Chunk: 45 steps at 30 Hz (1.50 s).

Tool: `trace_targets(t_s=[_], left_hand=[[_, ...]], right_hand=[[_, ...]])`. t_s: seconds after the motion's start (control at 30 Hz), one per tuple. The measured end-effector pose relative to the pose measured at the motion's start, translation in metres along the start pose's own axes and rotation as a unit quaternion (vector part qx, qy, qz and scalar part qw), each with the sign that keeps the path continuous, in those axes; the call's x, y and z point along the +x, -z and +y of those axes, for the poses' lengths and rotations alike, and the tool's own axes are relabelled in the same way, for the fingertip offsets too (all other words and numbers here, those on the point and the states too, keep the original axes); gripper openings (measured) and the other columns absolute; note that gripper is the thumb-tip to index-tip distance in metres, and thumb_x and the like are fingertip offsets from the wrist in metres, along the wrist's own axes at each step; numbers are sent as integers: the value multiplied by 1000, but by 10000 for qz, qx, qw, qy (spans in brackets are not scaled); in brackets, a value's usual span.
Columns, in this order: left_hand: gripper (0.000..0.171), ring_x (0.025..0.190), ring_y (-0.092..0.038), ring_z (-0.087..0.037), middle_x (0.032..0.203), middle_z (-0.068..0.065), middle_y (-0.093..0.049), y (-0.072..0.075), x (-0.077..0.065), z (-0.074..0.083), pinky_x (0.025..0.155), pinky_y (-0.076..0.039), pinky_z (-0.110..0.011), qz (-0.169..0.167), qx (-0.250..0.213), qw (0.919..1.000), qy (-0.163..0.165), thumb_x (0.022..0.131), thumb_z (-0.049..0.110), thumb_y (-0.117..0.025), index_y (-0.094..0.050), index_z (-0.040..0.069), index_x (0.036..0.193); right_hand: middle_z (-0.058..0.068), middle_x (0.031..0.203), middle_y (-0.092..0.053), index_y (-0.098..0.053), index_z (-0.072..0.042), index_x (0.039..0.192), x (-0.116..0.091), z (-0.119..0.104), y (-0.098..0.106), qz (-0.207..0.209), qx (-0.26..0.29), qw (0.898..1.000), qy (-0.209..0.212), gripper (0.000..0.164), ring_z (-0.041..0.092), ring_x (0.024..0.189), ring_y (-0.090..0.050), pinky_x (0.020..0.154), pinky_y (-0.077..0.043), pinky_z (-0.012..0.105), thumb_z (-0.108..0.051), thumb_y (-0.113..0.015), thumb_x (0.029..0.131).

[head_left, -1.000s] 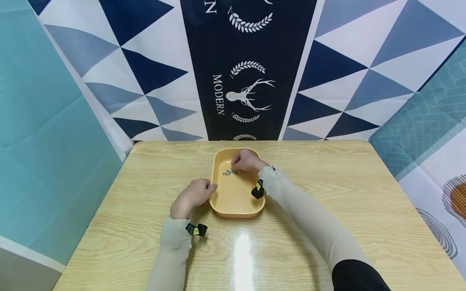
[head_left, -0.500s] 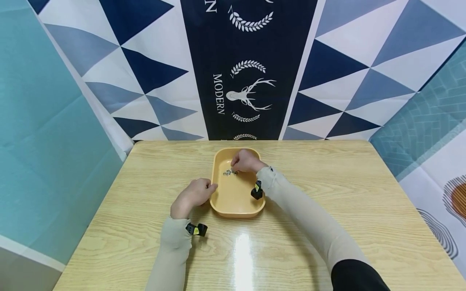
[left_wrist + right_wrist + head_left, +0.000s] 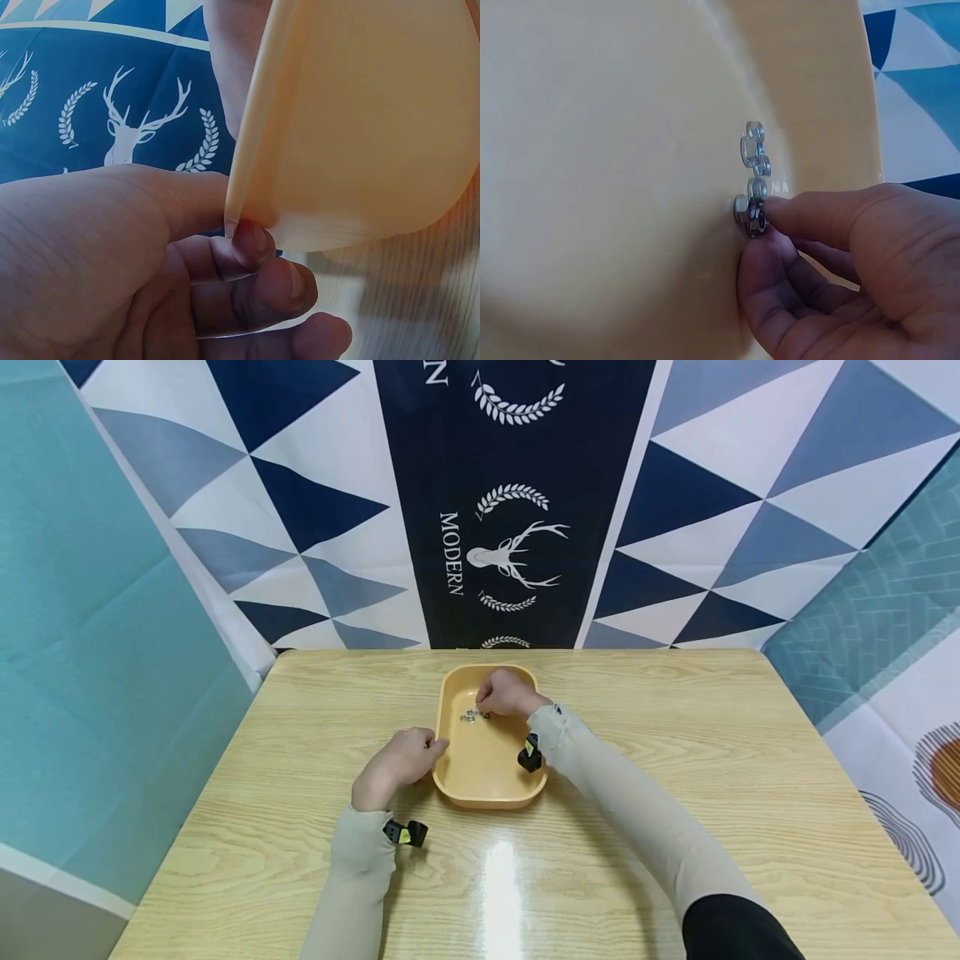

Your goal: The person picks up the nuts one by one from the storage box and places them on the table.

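Note:
A yellow plastic tray with rounded corners stands on the table. My left hand pinches its left rim between thumb and index finger; the left wrist view shows the thumb on one side of the rim and fingertips on the other. Inside the tray, several small silver hex nuts lie in a short uneven row near the far end. My right hand reaches in over the right side. In the right wrist view its thumb and index finger pinch a darker nut at the end of the row.
The wooden table extends on both sides of the tray. Behind its far edge hangs a patterned cloth with a deer head and triangles. A light teal panel borders the left side.
My right forearm has shifted slightly left, while the fingers stay at the nuts. The left hand keeps its hold on the rim, and the tray stays in place.

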<state>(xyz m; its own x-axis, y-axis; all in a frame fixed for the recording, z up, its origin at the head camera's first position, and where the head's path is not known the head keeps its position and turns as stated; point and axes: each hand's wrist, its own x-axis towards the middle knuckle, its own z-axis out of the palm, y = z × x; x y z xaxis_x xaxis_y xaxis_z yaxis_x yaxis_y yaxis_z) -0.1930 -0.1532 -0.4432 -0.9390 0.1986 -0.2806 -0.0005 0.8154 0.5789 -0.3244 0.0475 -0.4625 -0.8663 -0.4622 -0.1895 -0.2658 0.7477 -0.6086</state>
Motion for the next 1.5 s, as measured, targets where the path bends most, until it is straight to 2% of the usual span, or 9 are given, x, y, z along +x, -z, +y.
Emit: trace_targets(t_s=[0.37,0.73,0.93,1.13,1.33,1.5], left_hand=[[37,53,-50,-16,61,-3,-49,0,-1,1,54,-40,-28,-30,-60,9999,88,110,34,-46,-60,9,86],[36,55,-49,-17,63,-3,-51,2,-1,3,55,-39,-29,-63,-54,9998,155,110,35,-46,-61,10,88],[36,54,-49,-17,62,-3,-50,1,-1,2,55,-40,-29,-41,-67,9999,98,110,34,-46,-60,10,87],[37,55,-50,-17,63,-3,-52,0,-2,1,55,-40,-29,-36,-59,9999,137,110,35,-47,-60,10,87],[38,55,-49,-17,63,-3,-52,-1,-2,2,55,-39,-28,-59,-57,9999,74,110,34,-47,-58,10,83],[38,54,-48,-17,62,-3,-50,0,-2,2,54,-39,-29,-73,-65,9999,47,110,33,-46,-58,10,83]], right_hand=[[6,95,-75,-79,-7,96,3,1,-2,39,-88,9999,-107,11,12,74,-59,66,-46,20,-7,-70,90],[-1,78,-70,-78,-6,89,4,2,-2,96,-112,9998,105,5,8,67,-55,62,-44,18,-9,-74,91],[-3,69,-64,-76,-8,80,2,-3,-3,60,-224,9996,146,13,7,61,-51,58,-39,20,-10,-70,92],[-4,68,-61,-73,-9,78,-1,-5,-2,-18,-138,9998,143,16,8,59,-50,56,-37,20,-11,-70,93],[-2,70,-57,-68,-9,77,-8,-10,9,-41,-29,9992,397,19,9,60,-46,59,-36,22,-12,-67,96],[3,80,-66,-75,-3,89,-15,-21,23,90,-16,9972,744,14,10,65,-51,65,-42,23,-12,-67,96]])
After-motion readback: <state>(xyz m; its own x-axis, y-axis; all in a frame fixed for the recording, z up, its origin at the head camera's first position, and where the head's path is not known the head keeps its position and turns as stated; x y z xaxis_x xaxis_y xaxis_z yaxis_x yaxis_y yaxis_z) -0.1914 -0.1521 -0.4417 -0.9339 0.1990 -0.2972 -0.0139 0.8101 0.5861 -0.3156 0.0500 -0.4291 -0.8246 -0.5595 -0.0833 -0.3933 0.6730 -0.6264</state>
